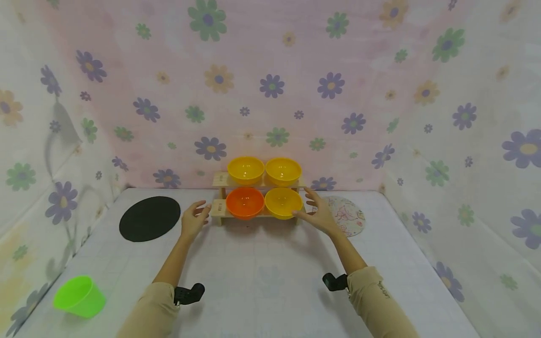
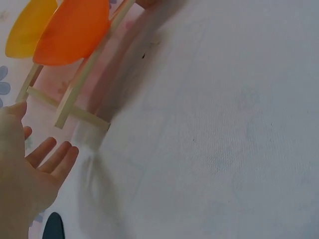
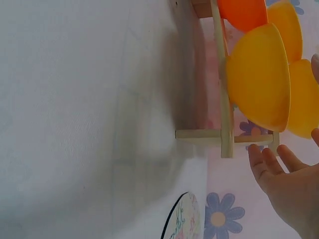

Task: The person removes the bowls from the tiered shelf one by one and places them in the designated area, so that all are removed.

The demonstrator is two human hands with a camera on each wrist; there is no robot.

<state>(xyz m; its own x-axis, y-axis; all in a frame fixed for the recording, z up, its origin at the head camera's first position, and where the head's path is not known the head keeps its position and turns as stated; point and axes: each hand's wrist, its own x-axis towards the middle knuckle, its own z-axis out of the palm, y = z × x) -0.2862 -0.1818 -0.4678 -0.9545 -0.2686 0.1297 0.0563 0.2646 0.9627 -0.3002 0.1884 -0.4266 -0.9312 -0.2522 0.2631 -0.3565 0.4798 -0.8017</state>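
A two-tier wooden rack (image 1: 219, 207) stands against the back wall. Its lower tier bears an orange bowl (image 1: 245, 203) on the left and a yellow bowl (image 1: 283, 203) on the right. Two more yellow bowls, one at upper left (image 1: 245, 170) and one at upper right (image 1: 283, 171), sit on the top tier. My left hand (image 1: 195, 220) is just off the rack's left end, fingers loosely bent around nothing. At the right end is my right hand (image 1: 320, 213), fingers spread, its thumb close to the lower yellow bowl; whether it touches cannot be told.
To the left on the white table (image 1: 253, 281) lies a black round mat (image 1: 150, 218). A patterned round mat (image 1: 346, 216) lies at the right, partly behind my right hand. Near the front left is a bright green cup (image 1: 80, 296). Flowered cloth walls (image 1: 270, 70) enclose the table.
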